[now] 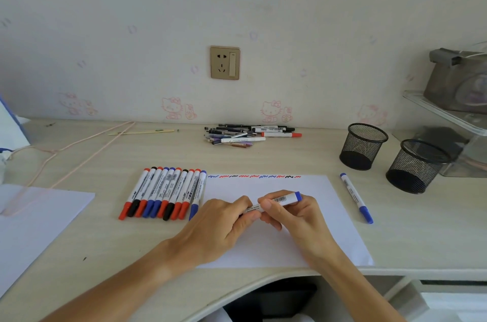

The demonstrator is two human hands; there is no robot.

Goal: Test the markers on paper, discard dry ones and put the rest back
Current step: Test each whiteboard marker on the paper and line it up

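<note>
At centre frame, a left hand and a right hand share one blue-ended whiteboard marker above a white sheet of paper; the fingers of both hands are curled around its white barrel, the left at the lower end, the right near the blue end. Left of the hands, a row of capped red, black and blue markers lies side by side, just beside the sheet. Short red, blue and black test squiggles line the sheet's upper edge. A loose pile of pens and markers sits at the back of the pale wood-grain desk, below a gold-framed wall socket on cartoon-cat wallpaper. Right of the sheet lies a single blue marker. At right frame stand two black mesh pen cups, both showing only dark bottoms.
</note>
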